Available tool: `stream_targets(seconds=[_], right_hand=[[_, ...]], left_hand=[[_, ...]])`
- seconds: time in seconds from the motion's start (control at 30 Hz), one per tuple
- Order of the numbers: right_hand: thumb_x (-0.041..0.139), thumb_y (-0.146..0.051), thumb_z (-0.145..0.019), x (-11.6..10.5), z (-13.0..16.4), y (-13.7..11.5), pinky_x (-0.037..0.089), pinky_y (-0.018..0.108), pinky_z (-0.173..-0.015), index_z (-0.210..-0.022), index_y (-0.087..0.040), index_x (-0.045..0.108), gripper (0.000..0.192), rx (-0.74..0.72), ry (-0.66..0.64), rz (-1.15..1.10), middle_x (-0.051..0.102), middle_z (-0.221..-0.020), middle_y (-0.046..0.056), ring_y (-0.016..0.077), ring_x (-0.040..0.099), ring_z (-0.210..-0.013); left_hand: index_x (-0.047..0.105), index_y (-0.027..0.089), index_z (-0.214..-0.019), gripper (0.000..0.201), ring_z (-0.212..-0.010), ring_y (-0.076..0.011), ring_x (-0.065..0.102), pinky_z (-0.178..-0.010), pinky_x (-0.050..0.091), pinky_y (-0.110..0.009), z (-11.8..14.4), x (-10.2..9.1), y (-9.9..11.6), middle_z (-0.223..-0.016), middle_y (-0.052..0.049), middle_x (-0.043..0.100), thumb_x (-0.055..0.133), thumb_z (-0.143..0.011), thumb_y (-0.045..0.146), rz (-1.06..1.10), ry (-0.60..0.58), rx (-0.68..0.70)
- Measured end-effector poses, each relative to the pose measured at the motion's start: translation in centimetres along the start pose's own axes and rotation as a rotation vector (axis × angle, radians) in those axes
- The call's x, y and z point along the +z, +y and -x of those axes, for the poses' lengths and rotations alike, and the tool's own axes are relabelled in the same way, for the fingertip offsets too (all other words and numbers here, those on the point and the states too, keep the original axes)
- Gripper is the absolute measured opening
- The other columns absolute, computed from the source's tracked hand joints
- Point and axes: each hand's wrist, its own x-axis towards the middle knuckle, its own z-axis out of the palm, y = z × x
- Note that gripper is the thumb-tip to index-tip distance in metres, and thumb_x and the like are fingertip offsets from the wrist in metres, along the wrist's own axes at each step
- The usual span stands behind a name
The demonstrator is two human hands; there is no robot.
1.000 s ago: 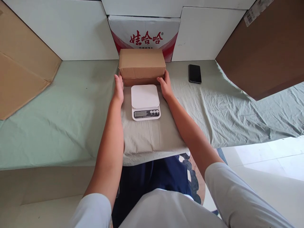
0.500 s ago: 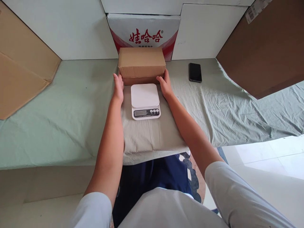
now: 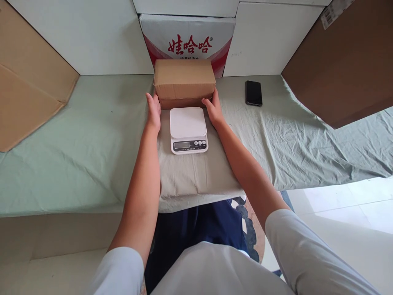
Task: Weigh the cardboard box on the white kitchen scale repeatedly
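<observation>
**Both hands bracket the box behind the scale**

Head view: Left hand (image 3: 153, 111) lies flat against the lower left corner of the box (image 3: 184, 80), fingers straight and together, palm turned inward. Right hand (image 3: 213, 110) mirrors it at the lower right corner, fingers extended along the box's near edge. Neither hand curls round anything; they press toward each other with the box between them, a two-sided clasp rather than a pinch. Whether the fingertips reach under the box I cannot tell.

Taking the scale (image 3: 188, 130) as landmark: the box sits directly behind it, just beside its far edge, closed and level, resting on the cloth (image 3: 92, 139) or barely off it, which the picture does not settle. The hands flank the scale's far corners, apart from its platform. The scale's white platform is bare, and its display and buttons face the person. A phone (image 3: 253, 93) lies face-up well to the right of the scale and further back. A printed carton (image 3: 187, 37) stands behind the box, against white panels. Brown cardboard sheets lean at the far left and far right.

My judgement: the step in hand is the grasp on the box, with the lift not visibly begun. A next move onto the scale would call for even pressure from both palms, a clean rise above the platform's edge, a short draw toward the body, and a centred, level set-down so that the box does not overhang the display.
</observation>
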Motion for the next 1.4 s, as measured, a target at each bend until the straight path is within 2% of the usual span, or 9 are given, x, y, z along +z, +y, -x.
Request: stream_targets(seconds=[0.1,0.27,0.5,0.6,0.73,0.9,1.03,1.23,1.4], right_hand=[[0.06,-0.071,-0.079,0.1,0.1,-0.2,0.025,0.045,-0.138,-0.148,-0.027,0.039,0.085,-0.029,-0.007,0.002,0.047,-0.164,0.006,0.0275,0.034,-0.159],[0.061,-0.069,-0.078,0.3,0.3,-0.6,0.021,0.044,-0.139,-0.148,-0.028,0.038,0.085,-0.05,-0.012,-0.025,0.044,-0.166,0.005,0.0261,0.031,-0.162],[0.059,-0.068,-0.081,0.3,0.6,-1.2,0.021,0.048,-0.139,-0.151,-0.033,0.035,0.082,-0.046,-0.016,-0.038,0.043,-0.167,0.002,0.0255,0.029,-0.163],[0.056,-0.072,-0.083,0.3,0.7,-1.2,0.024,0.047,-0.139,-0.154,-0.033,0.033,0.084,-0.05,-0.014,-0.023,0.042,-0.169,0.002,0.0252,0.03,-0.163],[0.053,-0.075,-0.085,0.3,0.5,-1.1,0.023,0.046,-0.139,-0.156,-0.033,0.033,0.085,-0.055,-0.014,-0.002,0.04,-0.17,0.001,0.0246,0.029,-0.164],[0.056,-0.074,-0.083,0.2,0.4,-1.6,0.023,0.047,-0.139,-0.155,-0.034,0.033,0.085,-0.075,0.0,-0.04,0.042,-0.168,0.001,0.0259,0.031,-0.162],[0.052,-0.076,-0.086,0.0,0.6,-2.9,0.022,0.05,-0.139,-0.158,-0.036,0.029,0.085,-0.074,-0.016,-0.024,0.041,-0.168,0.0,0.0266,0.028,-0.164],[0.05,-0.076,-0.089,-1.2,2.0,-6.5,0.021,0.053,-0.139,-0.158,-0.037,0.03,0.081,-0.137,-0.051,-0.035,0.036,-0.172,-0.002,0.0291,0.025,-0.166],[0.058,-0.075,-0.086,-2.6,7.0,-9.3,0.025,0.054,-0.138,-0.157,-0.037,0.033,0.084,-0.18,-0.108,-0.087,0.037,-0.171,0.0,0.0314,0.027,-0.164]], left_hand=[[0.029,0.027,-0.166,0.1,-0.166,-0.0168,0.023,-0.136,0.017,-0.035,0.1,0.0,0.2,-0.178,-0.001,0.027,-0.009,-0.091,0.081,0.04,-0.002,-0.018],[0.032,0.033,-0.165,0.109,-0.167,-0.0198,0.019,-0.136,0.017,-0.036,0.2,-0.1,0.5,-0.178,0.001,0.027,-0.005,-0.082,0.093,0.026,0.028,-0.01],[0.026,0.024,-0.167,0.097,-0.166,-0.0157,0.021,-0.136,0.018,-0.034,0.5,0.1,1.1,-0.178,0.002,0.026,-0.012,-0.094,0.076,0.022,0.045,-0.032],[0.03,0.026,-0.165,0.104,-0.166,-0.0159,0.018,-0.134,0.02,-0.033,0.6,0.1,1.2,-0.178,0.004,0.027,-0.011,-0.088,0.084,-0.006,0.049,-0.024],[0.033,0.029,-0.165,0.112,-0.167,-0.0205,0.019,-0.137,0.017,-0.037,0.5,0.1,1.1,-0.178,0.001,0.027,-0.002,-0.081,0.094,0.008,0.048,0.015],[0.033,0.034,-0.165,0.108,-0.167,-0.0218,0.017,-0.137,0.015,-0.038,0.5,-0.3,1.0,-0.177,0.002,0.029,0.002,-0.081,0.095,0.022,0.05,0.018],[0.033,0.033,-0.165,0.104,-0.167,-0.022,0.016,-0.137,0.015,-0.039,1.0,-0.3,1.8,-0.177,0.004,0.03,0.001,-0.085,0.091,0.0,0.035,0.05],[0.043,0.037,-0.159,0.106,-0.168,-0.0252,0.015,-0.137,0.016,-0.041,3.7,-0.3,4.7,-0.174,0.003,0.036,0.006,-0.08,0.097,-0.009,0.033,0.109],[0.049,0.038,-0.156,0.103,-0.166,-0.0266,0.022,-0.137,0.017,-0.042,9.2,-1.0,5.7,-0.171,0.003,0.041,0.018,-0.079,0.1,0.018,-0.006,0.169]])
